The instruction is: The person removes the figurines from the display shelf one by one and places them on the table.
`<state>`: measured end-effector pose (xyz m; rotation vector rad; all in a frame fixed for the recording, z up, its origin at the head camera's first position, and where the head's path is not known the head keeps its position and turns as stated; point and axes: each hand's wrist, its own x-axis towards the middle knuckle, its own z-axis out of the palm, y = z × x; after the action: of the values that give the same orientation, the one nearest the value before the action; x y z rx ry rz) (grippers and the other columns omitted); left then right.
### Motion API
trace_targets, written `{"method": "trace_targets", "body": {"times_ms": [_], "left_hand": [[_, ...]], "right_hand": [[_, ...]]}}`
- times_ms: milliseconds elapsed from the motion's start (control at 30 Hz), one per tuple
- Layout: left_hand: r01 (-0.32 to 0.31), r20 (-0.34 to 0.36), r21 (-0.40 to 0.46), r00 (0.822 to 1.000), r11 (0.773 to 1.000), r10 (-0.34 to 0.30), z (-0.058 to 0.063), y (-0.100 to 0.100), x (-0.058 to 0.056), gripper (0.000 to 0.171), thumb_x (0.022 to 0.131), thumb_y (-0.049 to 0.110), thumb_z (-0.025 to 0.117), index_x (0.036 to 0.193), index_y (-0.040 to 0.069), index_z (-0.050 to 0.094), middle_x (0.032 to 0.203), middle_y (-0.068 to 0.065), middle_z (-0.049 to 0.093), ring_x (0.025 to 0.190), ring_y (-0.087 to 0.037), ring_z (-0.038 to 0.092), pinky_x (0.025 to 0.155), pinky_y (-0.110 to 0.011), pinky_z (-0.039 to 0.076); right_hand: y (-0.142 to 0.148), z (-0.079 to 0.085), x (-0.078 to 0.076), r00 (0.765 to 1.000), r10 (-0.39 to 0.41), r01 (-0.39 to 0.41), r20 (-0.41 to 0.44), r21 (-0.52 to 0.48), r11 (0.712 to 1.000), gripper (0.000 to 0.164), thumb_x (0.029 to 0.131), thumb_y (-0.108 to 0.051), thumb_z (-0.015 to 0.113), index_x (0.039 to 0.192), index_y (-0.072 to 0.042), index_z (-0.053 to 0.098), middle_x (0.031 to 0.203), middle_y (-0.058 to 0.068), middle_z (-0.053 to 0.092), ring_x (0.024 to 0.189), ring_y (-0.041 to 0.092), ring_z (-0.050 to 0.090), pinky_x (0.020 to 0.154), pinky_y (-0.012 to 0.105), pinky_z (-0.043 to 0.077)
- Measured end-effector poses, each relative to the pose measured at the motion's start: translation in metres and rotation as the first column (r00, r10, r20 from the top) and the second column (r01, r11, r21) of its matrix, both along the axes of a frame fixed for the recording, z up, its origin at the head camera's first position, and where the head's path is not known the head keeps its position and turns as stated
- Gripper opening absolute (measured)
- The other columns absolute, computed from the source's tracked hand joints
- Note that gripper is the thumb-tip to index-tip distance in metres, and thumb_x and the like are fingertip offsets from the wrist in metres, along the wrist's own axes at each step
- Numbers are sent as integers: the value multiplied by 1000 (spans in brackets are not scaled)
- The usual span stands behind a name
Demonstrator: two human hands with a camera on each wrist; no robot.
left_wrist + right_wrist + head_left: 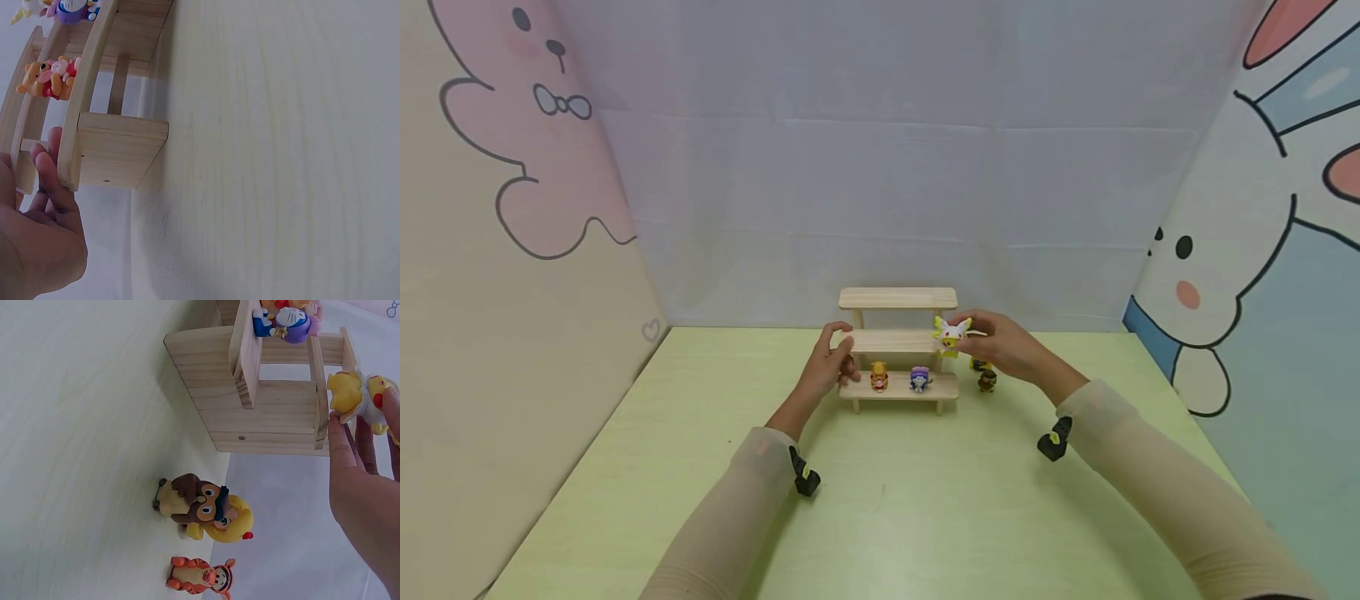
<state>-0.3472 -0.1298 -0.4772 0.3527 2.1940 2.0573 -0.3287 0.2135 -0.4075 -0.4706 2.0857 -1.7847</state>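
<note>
- White-and-yellow figurine: at middle tier's right end, pinched by right hand.
- Left hand at shelf; cannot tell if grip clamps.
- Bottom tier: bear, purple-clad figurine.

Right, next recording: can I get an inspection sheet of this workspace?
Surface: pale yellow-green wood-grained table.
Job's things: three-tiered pale wooden shelf; orange bear figurine and purple-blue-white figurine on its lowest tier; white-and-yellow figurine, held; brown owl figurine, yellow figurine and orange striped tiger figurine on the table, right of the shelf.
Clutter: nothing seen.
Left grip: curled round the shelf's left end.
Right grip: holds the white-and-yellow figurine at the middle tier's right end; contact with the tier unclear.
Cables: nothing seen.
Surroundings: pale lilac-grey cloth backdrop; cartoon-printed beige panel left, cartoon-printed blue panel right.
</note>
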Motion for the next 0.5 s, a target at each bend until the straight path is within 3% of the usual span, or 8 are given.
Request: {"method": "trace_targets", "body": {"times_ms": [167,300,400,500], "left_hand": [[0,2,1,1000,1000,0,1,0,0,39,113,26,43,149,11,36,65,-3,55,55,-13,65,50,-22,46],[-1,7,-1,1000,1000,1,1,0,0,41,113,27,44,150,10,35,66,-3,54,55,-13,65,50,-21,45],[-2,10,-2,1000,1000,2,1,0,0,44,113,30,45,150,10,34,66,-3,54,56,-13,65,50,-22,45],[-5,10,3,1000,1000,5,1,0,1,44,112,31,46,149,11,35,66,-4,55,56,-14,66,50,-22,46]], "right_hand": [[8,0,2,1000,-14,14,-9,43,999,43,104,-12,63,145,-6,50,135,15,51,110,24,60,92,31,54],[16,-1,4,1000,-22,23,-13,90,996,42,104,-18,65,144,-12,52,133,12,55,105,23,61,75,29,50],[22,-3,5,1000,-21,22,-9,99,995,43,104,-20,65,144,-12,51,128,9,57,88,17,57,62,31,38],[29,-6,6,1000,-22,22,-3,77,997,44,104,-19,66,144,-10,50,121,9,56,75,15,47,62,33,36]]}}
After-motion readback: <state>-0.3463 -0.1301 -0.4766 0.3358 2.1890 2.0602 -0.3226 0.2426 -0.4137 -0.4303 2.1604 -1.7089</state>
